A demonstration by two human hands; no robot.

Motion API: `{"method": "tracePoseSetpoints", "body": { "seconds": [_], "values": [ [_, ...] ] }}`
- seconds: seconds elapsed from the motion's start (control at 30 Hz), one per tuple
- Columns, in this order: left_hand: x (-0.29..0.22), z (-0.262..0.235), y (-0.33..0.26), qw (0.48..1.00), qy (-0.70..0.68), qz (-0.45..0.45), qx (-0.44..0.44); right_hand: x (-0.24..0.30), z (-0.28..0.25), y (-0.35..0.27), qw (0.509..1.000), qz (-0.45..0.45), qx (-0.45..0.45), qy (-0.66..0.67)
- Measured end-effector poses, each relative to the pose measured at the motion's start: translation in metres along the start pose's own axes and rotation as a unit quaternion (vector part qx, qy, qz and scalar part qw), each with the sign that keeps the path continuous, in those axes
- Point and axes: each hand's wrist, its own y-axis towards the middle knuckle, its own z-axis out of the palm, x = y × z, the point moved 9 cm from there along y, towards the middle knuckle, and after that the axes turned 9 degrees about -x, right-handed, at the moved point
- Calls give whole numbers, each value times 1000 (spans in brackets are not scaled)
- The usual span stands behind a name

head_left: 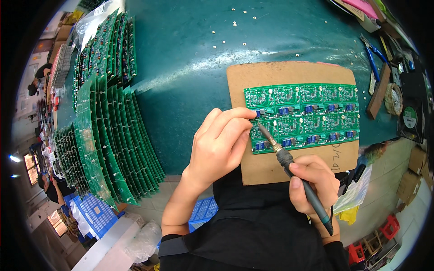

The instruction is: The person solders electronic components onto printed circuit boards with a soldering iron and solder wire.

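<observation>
A green circuit board panel (312, 118), made up of repeated small boards with blue parts, lies on a piece of brown cardboard (294, 167). My right hand (314, 183) is closed around the dark handle of a soldering iron (285, 158). The iron's tip points up and left, over the panel's left part near my left fingertips. My left hand (221, 142) pinches at the panel's left edge, beside a blue part. Whatever sits between those fingertips is too small or hidden to make out.
Stacked green circuit boards (113, 135) stand on edge along the left of the green table (181, 58). Several tiny pale parts (234, 24) lie scattered at the back. At right are blue-handled pliers (373, 61), a wooden bar (379, 92), a wire coil (393, 98) and a black fan (410, 119).
</observation>
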Motion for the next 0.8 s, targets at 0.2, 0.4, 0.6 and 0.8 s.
{"method": "tracePoseSetpoints", "body": {
  "seconds": [0.2,0.4,0.6,0.8],
  "values": [
    [-3,-3,2,1000,-9,0,-1,3,-8,-2,1000,3,-4,-2],
    [-6,-2,9,992,-67,-100,-35,-5,-50,-8,996,17,-75,-36],
    [-23,31,17,999,-46,-19,11,-14,-48,-10,996,31,-75,-20],
    [-24,35,18,999,-21,-18,18,-14,-40,-6,998,29,-54,-2]
  ]
}}
